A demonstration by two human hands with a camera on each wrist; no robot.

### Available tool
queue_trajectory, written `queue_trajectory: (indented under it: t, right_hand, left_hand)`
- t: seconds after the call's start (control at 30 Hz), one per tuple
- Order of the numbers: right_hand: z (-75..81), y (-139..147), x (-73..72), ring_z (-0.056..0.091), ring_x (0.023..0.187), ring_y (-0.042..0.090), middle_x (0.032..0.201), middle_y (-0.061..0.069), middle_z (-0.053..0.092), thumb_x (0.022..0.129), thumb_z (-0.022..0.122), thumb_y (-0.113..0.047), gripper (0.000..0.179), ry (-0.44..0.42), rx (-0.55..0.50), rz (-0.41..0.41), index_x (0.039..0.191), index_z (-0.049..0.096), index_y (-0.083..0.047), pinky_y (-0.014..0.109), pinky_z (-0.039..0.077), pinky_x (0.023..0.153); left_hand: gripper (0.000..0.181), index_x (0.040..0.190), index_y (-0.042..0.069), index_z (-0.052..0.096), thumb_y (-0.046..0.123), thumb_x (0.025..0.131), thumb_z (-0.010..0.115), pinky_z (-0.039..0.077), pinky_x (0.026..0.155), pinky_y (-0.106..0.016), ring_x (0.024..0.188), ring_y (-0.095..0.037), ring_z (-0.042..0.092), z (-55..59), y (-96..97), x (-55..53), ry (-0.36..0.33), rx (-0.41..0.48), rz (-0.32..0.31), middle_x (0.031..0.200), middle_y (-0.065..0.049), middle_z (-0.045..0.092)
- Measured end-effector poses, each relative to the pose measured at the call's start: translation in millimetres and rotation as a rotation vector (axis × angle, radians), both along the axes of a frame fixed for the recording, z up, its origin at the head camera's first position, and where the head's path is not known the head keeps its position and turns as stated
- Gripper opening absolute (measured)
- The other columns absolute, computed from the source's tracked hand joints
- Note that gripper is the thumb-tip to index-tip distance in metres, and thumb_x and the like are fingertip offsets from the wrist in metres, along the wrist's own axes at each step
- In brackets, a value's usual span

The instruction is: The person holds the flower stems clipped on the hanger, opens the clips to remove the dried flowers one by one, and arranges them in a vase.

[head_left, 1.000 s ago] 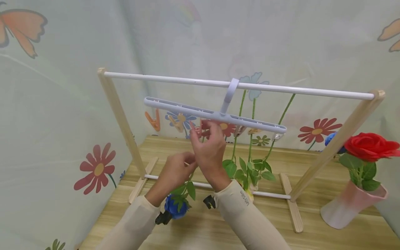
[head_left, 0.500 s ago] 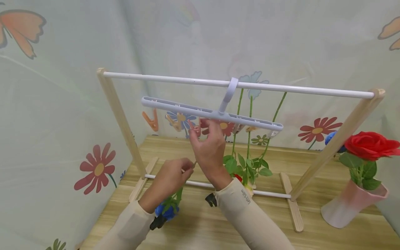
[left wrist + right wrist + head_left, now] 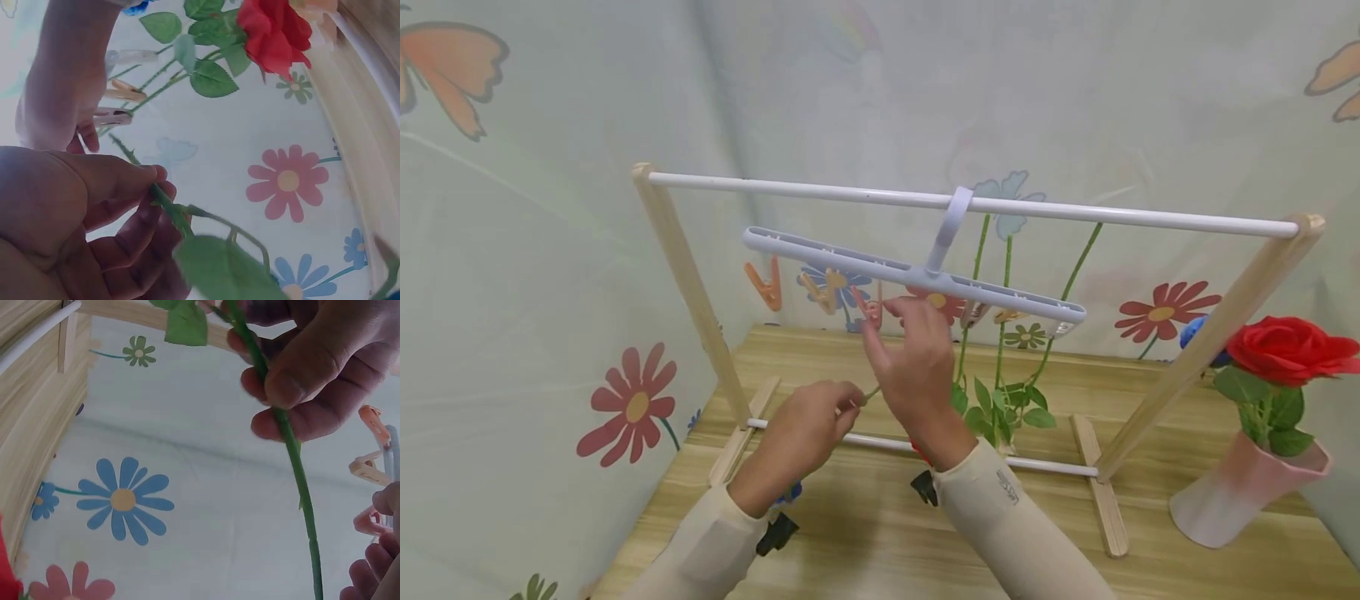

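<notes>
My left hand (image 3: 805,429) pinches the green stem (image 3: 303,487) of an artificial rose between thumb and fingers, below the lavender hanger (image 3: 842,263). Its blue bloom (image 3: 790,493) hangs low, mostly hidden behind the left wrist. Above it, my right hand (image 3: 917,362) is at the pink clothespin (image 3: 871,312) under the hanger's middle, thumb and fingers on either side of it. The stem's free tip (image 3: 114,139) points towards the right hand, apart from the clothespin. To the left hang a beige clothespin (image 3: 822,293) and an orange clothespin (image 3: 766,287), neither with a stem.
The hanger hooks over the white top rod (image 3: 820,192) of a wooden-legged rack. Several stems with leaves (image 3: 1011,408) hang upside down from clothespins at its right. A pink-and-white vase (image 3: 1243,492) with a red rose (image 3: 1292,350) stands right of the rack on the wooden table (image 3: 970,558).
The blue rose has swung down and left behind the left wrist, as the left hand moved slightly left and down. My right hand has shifted a little right and down, exposing more of the pink clothespin.
</notes>
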State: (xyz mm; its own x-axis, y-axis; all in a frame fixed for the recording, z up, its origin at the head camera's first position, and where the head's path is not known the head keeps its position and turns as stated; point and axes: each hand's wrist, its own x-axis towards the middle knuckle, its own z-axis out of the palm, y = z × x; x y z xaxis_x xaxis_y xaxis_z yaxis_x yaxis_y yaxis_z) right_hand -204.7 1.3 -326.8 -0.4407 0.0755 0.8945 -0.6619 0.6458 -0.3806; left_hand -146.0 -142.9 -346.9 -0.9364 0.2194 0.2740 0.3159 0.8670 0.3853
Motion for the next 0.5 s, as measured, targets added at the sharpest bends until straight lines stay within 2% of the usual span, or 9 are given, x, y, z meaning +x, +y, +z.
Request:
queue_trajectory:
  t: [0.13,0.23,0.37,0.5]
  right_hand:
    - [-6.7,12.7,8.4,0.065,0.086,0.029,0.093,0.01,0.07,0.083,0.081,-0.014,0.018,0.111,0.142,-0.041,0.096,0.071,-0.004,0.043,0.053,0.077]
    - [-11.0,21.9,16.1,0.064,0.085,0.03,0.092,0.011,0.07,0.082,0.081,-0.014,0.017,0.14,0.248,-0.045,0.095,0.073,-0.005,0.043,0.053,0.076]
    - [-13.6,32.5,22.8,0.064,0.088,0.03,0.093,0.009,0.072,0.082,0.081,-0.017,0.017,0.129,0.396,-0.03,0.094,0.074,-0.007,0.044,0.054,0.079]
    - [-16.2,42.4,27.4,0.065,0.092,0.028,0.092,0.006,0.072,0.08,0.083,-0.017,0.015,0.078,0.517,0.001,0.09,0.075,-0.009,0.044,0.055,0.084]
  left_hand:
    - [0.011,0.103,0.016,0.076,0.013,0.096,0.069,0.056,0.074,-0.034,0.087,-0.015,0.069,3.6,1.6,3.1,0.01,-0.031,-0.006,0.093,0.002,0.074]
    - [0.012,0.104,0.018,0.076,0.014,0.097,0.068,0.055,0.071,-0.033,0.085,-0.014,0.067,7.6,3.3,5.7,-0.003,-0.048,-0.002,0.092,0.003,0.072]
    - [0.014,0.107,0.02,0.077,0.015,0.098,0.067,0.053,0.068,-0.031,0.084,-0.014,0.065,10.3,5.3,7.6,0.001,-0.075,-0.003,0.092,0.003,0.07]
    - [0.016,0.108,0.022,0.077,0.016,0.099,0.066,0.051,0.064,-0.029,0.081,-0.013,0.061,11.3,7.0,9.0,0.011,-0.102,-0.006,0.09,0.003,0.068]
